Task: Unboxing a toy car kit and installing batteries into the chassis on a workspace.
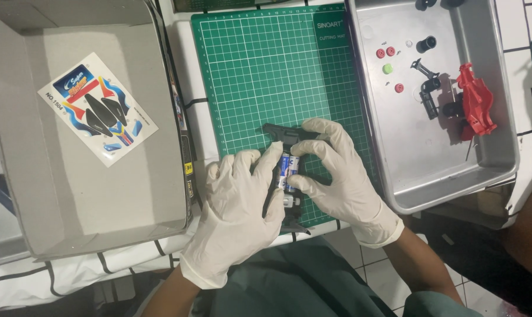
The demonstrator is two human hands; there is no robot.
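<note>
While over the green cutting mat [248, 76], left hand [236, 205] and right hand [336, 176] both clasping a black toy chassis [286, 167].

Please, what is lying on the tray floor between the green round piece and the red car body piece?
In the head view, black parts lie there: a thin bracket-like piece and a black tube-shaped part, between the green round piece and the red body piece on the metal tray.

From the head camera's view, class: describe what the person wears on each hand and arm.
The left hand and right hand each wear a thin, cream-white disposable glove, wrinkled, with a rolled cuff at the wrist. The forearms beyond the cuffs are bare: no sleeves, watch or markings show.
</note>
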